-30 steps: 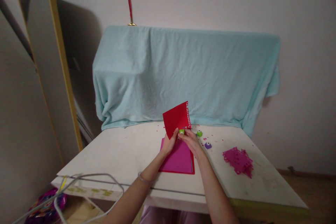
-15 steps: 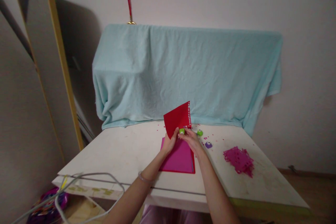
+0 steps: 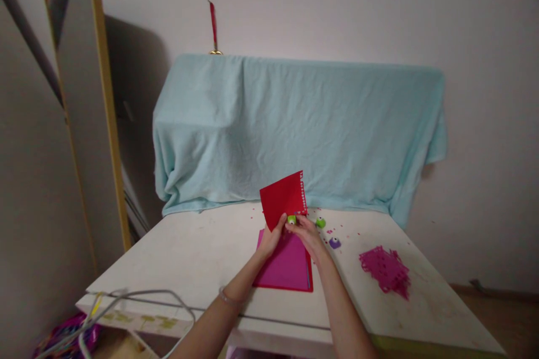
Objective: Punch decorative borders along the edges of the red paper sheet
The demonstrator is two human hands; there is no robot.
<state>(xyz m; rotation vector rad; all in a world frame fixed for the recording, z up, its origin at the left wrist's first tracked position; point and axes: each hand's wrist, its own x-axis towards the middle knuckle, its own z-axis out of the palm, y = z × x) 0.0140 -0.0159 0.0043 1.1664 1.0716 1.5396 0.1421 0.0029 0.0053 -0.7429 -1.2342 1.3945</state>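
A red sheet of paper stands raised and tilted over the table, with a row of punched holes down its right edge. My left hand is closed on its lower part. My right hand grips a small green craft punch at the sheet's lower edge, close to the left fingertips. Whether the paper sits in the punch's slot I cannot tell. Below both hands lies a stack of magenta paper with a red edge showing. Right of my right hand are another green punch and a purple punch.
Magenta sheets full of holes lie in a pile on the white table. Tiny paper bits are scattered around the punches. A light blue cloth hangs behind. Grey cables cross the front left corner, and a mirror leans at the left.
The view has tilted up slightly, so everything sits lower in the picture. Both hands keep their hold on the paper and the green punch, with little visible movement.
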